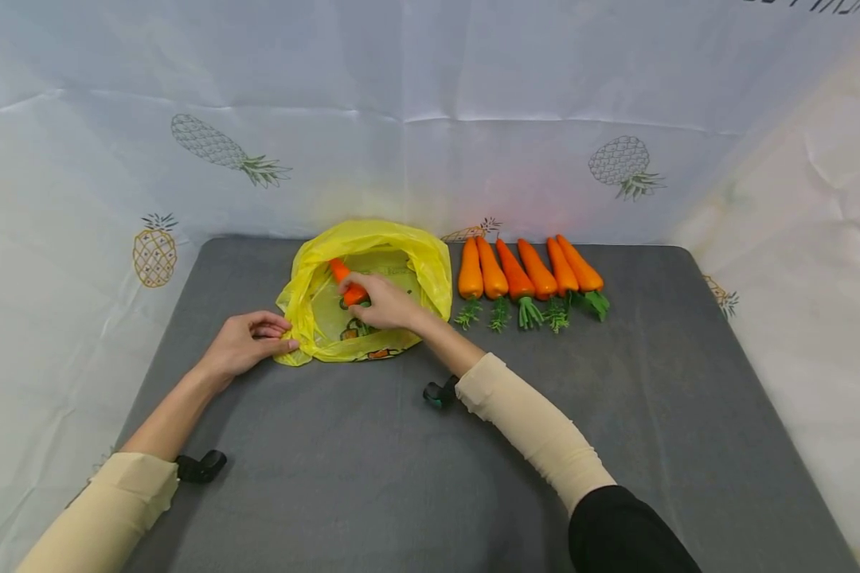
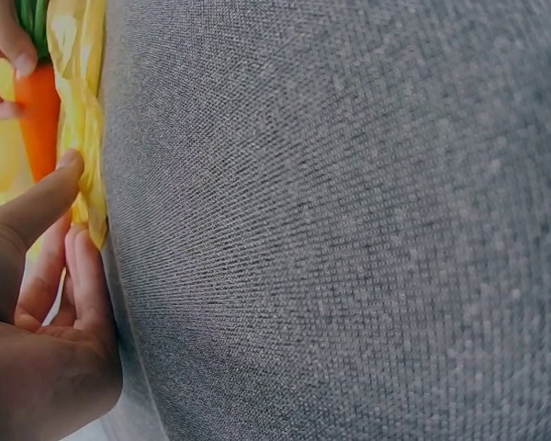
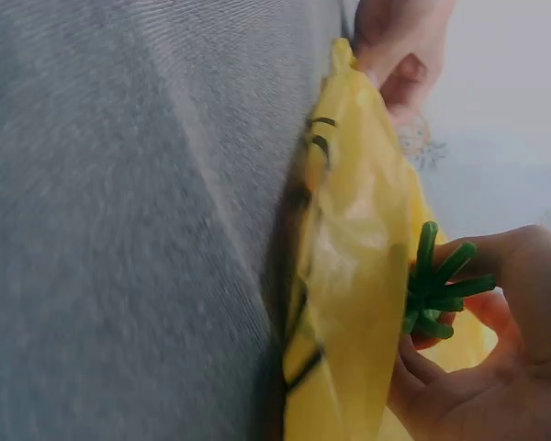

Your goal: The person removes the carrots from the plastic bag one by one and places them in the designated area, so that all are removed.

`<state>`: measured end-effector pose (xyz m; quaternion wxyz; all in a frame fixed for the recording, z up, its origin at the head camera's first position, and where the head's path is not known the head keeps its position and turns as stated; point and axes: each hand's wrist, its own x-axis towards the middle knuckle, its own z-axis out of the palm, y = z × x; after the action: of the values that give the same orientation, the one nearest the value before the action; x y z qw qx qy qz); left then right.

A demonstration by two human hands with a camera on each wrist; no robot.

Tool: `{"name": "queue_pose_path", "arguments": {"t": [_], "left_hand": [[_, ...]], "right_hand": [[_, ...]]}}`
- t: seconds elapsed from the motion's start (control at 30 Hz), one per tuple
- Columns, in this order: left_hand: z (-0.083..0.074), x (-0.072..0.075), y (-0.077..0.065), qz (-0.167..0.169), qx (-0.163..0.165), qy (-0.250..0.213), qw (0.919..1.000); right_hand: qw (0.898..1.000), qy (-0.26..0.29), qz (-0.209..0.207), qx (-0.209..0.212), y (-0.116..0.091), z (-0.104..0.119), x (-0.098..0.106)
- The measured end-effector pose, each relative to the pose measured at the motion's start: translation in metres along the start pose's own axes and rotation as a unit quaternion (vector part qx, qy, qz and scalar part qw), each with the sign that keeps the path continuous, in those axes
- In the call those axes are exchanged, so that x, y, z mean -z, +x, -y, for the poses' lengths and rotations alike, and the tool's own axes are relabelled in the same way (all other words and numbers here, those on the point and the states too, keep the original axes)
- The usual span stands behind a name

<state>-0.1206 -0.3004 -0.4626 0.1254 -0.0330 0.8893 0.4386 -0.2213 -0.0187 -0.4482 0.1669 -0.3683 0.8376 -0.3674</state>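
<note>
A yellow plastic bag [image 1: 433, 278] lies at the back of the table with its mouth spread wide. My left hand [image 1: 240, 346] pinches the bag's near-left edge between thumb and fingers. Inside the bag's opening, my right hand [image 1: 387, 305] grips an orange carrot [image 1: 339, 270] near its leafy end. The carrot's tip points away, toward the back left. Green stalks [image 3: 432, 289] stick out between the right fingers in the right wrist view. From the left wrist, the carrot [image 2: 39, 119] shows just behind the bag's edge.
Several more carrots [image 1: 519, 278] lie in a row right of the bag, green tops toward me. A grey cloth [image 1: 373, 461] covers the table. White pineapple-print sheeting [image 1: 430, 167] stands behind it and at both sides.
</note>
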Motion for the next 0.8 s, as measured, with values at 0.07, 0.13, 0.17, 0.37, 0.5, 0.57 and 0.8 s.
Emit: {"name": "queue_pose_path", "arguments": {"t": [0.07,0.13,0.17,0.37,0.5,0.57,0.8], "left_hand": [[0.0,0.0,0.0,-0.001,-0.001,0.0,1.0],[0.0,0.0,-0.001,-0.002,0.0,0.0,1.0],[0.0,0.0,-0.001,-0.002,0.0,0.0,1.0],[0.0,-0.001,-0.002,-0.001,0.002,-0.001,1.0],[0.0,-0.002,-0.001,-0.003,0.003,0.002,1.0],[0.0,-0.002,-0.001,-0.003,0.002,0.002,1.0],[0.0,-0.001,-0.002,0.0,-0.002,-0.001,1.0]], "right_hand": [[1.0,0.006,0.002,0.002,-0.005,0.0,0.005],[1.0,0.02,0.003,0.004,-0.009,0.0,0.009],[1.0,0.028,0.002,0.004,-0.011,0.001,0.011],[0.998,0.062,-0.001,0.007,-0.028,0.003,0.025],[0.997,0.073,0.006,0.007,-0.046,0.006,0.037],[0.997,0.08,0.009,0.008,-0.056,0.007,0.043],[0.996,0.094,-0.002,0.002,-0.092,0.005,0.057]]}}
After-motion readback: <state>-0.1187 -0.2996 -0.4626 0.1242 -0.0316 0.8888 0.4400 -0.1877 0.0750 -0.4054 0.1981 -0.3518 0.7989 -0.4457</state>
